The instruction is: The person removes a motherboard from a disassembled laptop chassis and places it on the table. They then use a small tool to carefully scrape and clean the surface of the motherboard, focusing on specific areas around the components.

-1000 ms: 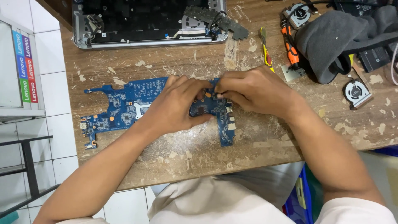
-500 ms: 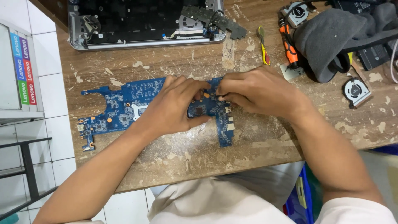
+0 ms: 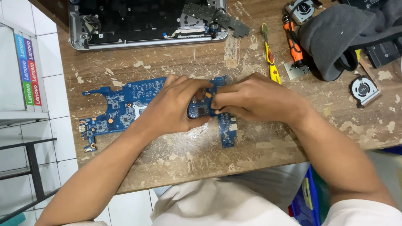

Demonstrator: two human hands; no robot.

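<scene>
A blue laptop circuit board (image 3: 121, 106) lies flat on the worn wooden table (image 3: 197, 150). My left hand (image 3: 173, 106) rests on the middle of the board with its fingers curled down onto it. My right hand (image 3: 255, 100) comes in from the right and its fingertips meet the left hand's over the board's right part. The spot under the fingertips is hidden, so whether they pinch a small part there cannot be told. A narrow arm of the board (image 3: 228, 129) sticks out toward me below my hands.
An opened laptop base (image 3: 146, 23) sits at the table's far edge. A yellow-handled tool (image 3: 270, 58) and an orange-and-black screwdriver (image 3: 293, 44) lie to the right, beside a grey cloth (image 3: 339, 37). Two small fans (image 3: 363, 90) (image 3: 301, 8) sit on the right side.
Both hands stay on the board; the fingers shift only slightly. The view has drifted a little, nothing else moved.
</scene>
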